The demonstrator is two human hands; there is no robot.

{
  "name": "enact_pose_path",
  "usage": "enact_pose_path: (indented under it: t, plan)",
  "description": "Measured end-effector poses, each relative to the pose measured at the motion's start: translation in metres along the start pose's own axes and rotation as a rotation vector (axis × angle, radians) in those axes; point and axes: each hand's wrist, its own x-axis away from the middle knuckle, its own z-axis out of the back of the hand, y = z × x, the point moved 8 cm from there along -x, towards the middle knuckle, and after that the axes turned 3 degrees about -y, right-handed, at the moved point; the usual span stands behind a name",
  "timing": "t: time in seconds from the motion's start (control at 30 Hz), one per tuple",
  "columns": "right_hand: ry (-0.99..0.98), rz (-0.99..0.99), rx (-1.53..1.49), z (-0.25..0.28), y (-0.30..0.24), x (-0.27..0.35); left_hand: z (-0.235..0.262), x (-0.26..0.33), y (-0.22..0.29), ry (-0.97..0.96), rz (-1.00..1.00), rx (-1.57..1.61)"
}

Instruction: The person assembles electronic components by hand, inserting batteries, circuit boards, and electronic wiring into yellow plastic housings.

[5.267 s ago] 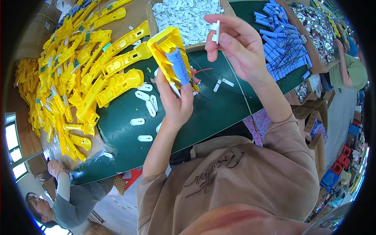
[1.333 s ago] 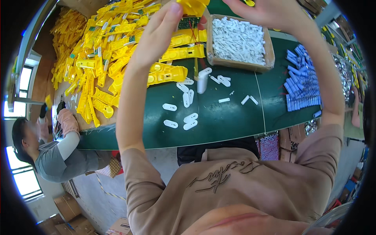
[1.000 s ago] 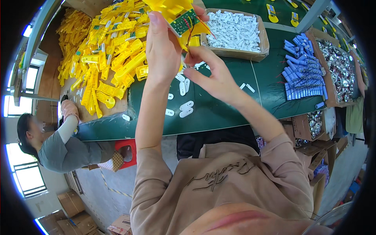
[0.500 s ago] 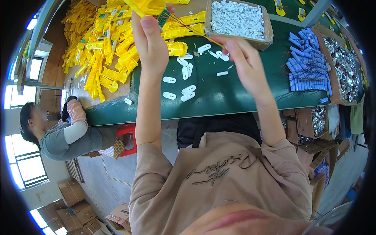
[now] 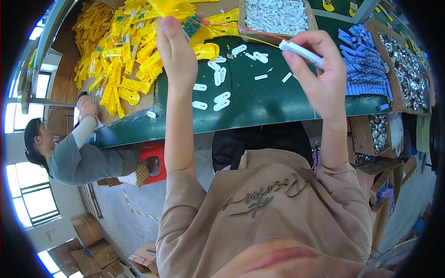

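High on the left, my left hand (image 5: pixel 177 58) is closed around a yellow plastic housing (image 5: pixel 174 7), blurred and partly cut off by the upper edge. A green circuit board (image 5: pixel 191 25) shows at that housing, beside my thumb. From the board a red wire (image 5: pixel 241 29) and a yellow wire (image 5: pixel 250 38) stretch across to a slim, pale whitish-blue piece (image 5: pixel 303 53), shaped like a short stick. My right hand (image 5: pixel 320 69) pinches this piece between thumb and fingers above the green table. Several white oval plates (image 5: pixel 222 97) lie below, between my forearms.
Yellow housings (image 5: pixel 132 55) are heaped at left. Behind the wires stands a cardboard box (image 5: pixel 311 18) of small white parts. Blue cylinders with wires (image 5: pixel 366 74) are stacked at right, beside a box of shiny metal parts (image 5: pixel 405 69). Another person (image 5: pixel 85 155) sits at left.
My right hand has moved right, drawing the wires out longer. The pale piece now shows in its fingers; before, only the wires were visible there. My left hand has barely shifted.
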Motion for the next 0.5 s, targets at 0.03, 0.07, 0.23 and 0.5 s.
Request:
enact_pose_path:
  t: [0.03, 0.07, 0.23, 0.5]
  plan:
    - [0.005, -0.001, -0.001, 0.005, -0.001, -0.003, -0.001, 0.003, 0.001, -0.005, 0.000, 0.000]
    - [-0.005, 0.034, -0.200, 0.009, -0.003, -0.008, -0.007, 0.008, -0.007, -0.051, 0.123, -0.042]
    - [-0.105, 0.039, -0.766, -0.002, 0.030, -0.026, -0.038, 0.063, -0.041, -0.219, 0.555, 0.077]
    - [0.074, -0.401, -0.684, -0.049, 0.087, 0.004, -0.058, 0.111, -0.042, -0.287, 0.385, -0.259]
